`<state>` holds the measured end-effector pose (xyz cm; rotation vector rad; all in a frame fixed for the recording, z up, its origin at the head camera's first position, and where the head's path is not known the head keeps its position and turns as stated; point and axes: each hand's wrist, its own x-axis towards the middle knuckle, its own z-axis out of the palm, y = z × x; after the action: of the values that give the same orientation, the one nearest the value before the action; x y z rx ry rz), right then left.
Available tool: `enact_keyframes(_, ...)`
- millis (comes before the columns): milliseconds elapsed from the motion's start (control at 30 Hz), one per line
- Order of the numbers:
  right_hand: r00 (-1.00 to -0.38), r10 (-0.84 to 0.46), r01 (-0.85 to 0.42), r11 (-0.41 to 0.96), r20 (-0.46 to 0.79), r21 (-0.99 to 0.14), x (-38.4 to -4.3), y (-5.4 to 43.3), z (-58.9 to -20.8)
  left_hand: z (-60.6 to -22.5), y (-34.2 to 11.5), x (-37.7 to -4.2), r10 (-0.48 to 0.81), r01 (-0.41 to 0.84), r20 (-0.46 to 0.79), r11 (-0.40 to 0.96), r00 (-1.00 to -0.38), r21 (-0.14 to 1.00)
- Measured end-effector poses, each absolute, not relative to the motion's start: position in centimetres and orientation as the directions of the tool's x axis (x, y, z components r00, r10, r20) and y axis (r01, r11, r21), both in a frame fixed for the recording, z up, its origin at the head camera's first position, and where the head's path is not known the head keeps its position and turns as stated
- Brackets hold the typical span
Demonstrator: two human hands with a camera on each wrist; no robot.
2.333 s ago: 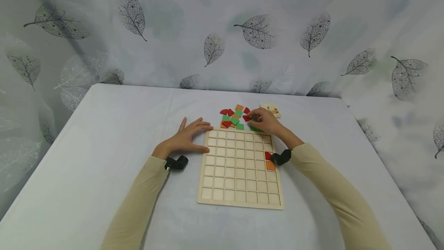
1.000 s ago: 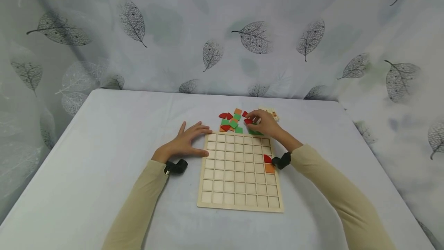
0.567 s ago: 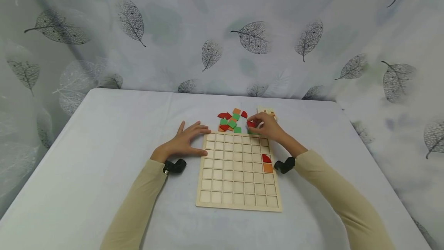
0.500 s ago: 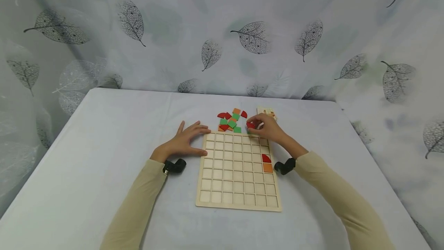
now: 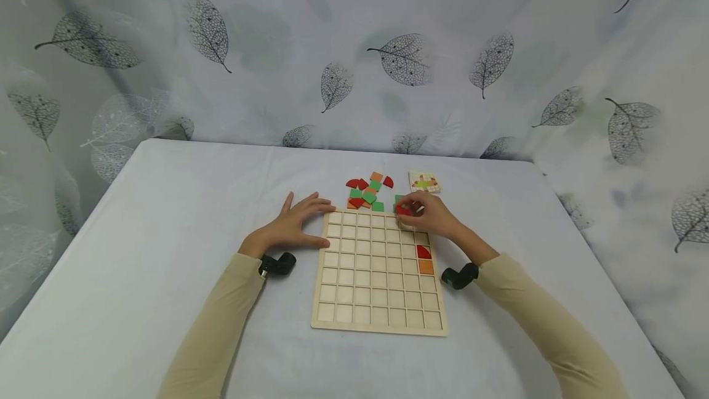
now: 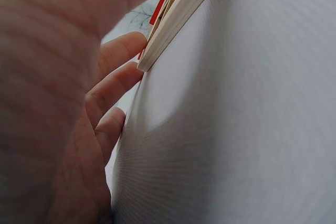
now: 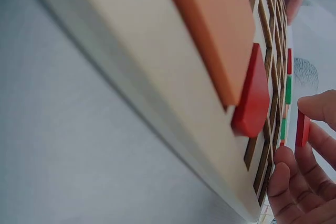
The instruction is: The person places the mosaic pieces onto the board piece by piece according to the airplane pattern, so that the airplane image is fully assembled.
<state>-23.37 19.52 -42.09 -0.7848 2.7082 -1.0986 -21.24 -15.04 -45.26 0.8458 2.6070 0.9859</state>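
My right hand (image 5: 429, 214) pinches a red tile (image 7: 302, 128) between thumb and fingers, above the far right part of a wooden grid board (image 5: 361, 279). In the right wrist view the tile is seen edge-on. My left hand (image 5: 290, 223) lies at the board's far left corner, fingers spread, thumb and fingertips at its edge. Set in the board's right column are a red quarter-circle tile (image 5: 423, 252) and, just nearer to me, an orange square tile (image 5: 426, 267).
Several loose red, green and orange tiles (image 5: 370, 197) lie in a pile beyond the board's far edge. Green tiles (image 5: 399, 199) are partly hidden behind my right hand. A small pattern card (image 5: 424, 181) lies behind that hand. White cloth (image 5: 166, 214) covers the table.
My right hand has picked up a red tile from beyond the board and drawn it back over the board's far edge, uncovering the card. The left hand stays in place.
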Motion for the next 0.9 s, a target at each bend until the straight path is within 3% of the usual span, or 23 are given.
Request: enact_keyframes(900,-0.896,-0.442,-0.331,0.625,0.029,-0.707,-21.1,21.0,-41.9,-45.2,-15.0,-21.2,0.585,0.433,-0.018,0.619,-0.811,0.655)
